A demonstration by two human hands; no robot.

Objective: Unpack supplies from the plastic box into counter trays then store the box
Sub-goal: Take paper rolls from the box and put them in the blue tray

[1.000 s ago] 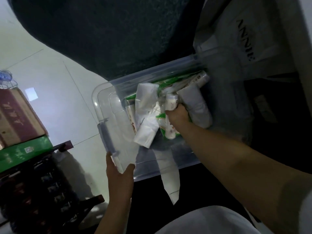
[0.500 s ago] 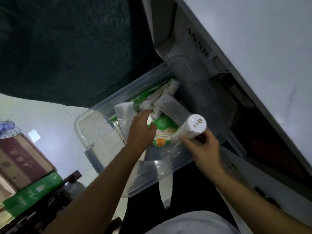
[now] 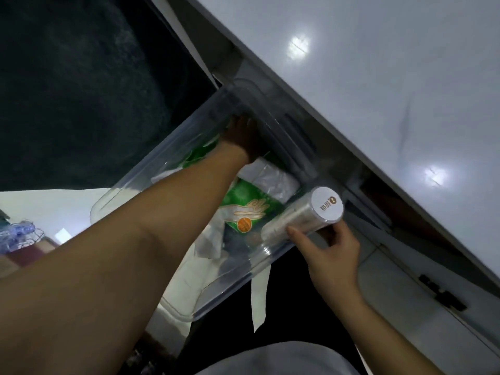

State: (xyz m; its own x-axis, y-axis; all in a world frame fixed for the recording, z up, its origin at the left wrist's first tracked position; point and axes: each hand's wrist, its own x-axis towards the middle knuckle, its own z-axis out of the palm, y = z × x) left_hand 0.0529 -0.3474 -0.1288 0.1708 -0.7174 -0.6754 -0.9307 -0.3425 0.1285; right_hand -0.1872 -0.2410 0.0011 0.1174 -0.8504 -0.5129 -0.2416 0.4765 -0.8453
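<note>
Nearest, btm edge: pale shirt (image 3: 270,359), blurred.

R hand (image 3: 334,253) comes up from lower R and grasps a clear cylinder (image 3: 292,220). Thumb lies along its side and the other fingers are curled under the capped end. White cap (image 3: 326,204) faces the camera, small printed mark on it. The cylinder is tilted, its lower end over the box's R rim, just above the contents.

L forearm (image 3: 121,266) crosses from lower L, over the near rim, into the clear plastic box (image 3: 186,311). The box sits skewed in view, near corner toward the shirt, far end tight against the counter edge. Can't tell what bears it. A white strip (image 3: 258,299) hangs below its near side.

Inside, mid-box: green packet (image 3: 243,209) w/ a glove picture and an orange disc. Just beyond it, a folded pack of whitish plastic bags (image 3: 273,181). Some crumpled white wrap (image 3: 211,239) at the near end.

L hand (image 3: 240,136) is deep at the far end, by the end wall. It is in shadow, so can't tell how its fingers lie or if they grip anything.

Beyond, R: glossy white counter top (image 3: 378,90). Below it, a cabinet front w/ a dark handle (image 3: 441,295). Far L: pale tiled floor (image 3: 54,209) and a dark mass (image 3: 81,90) above.
</note>
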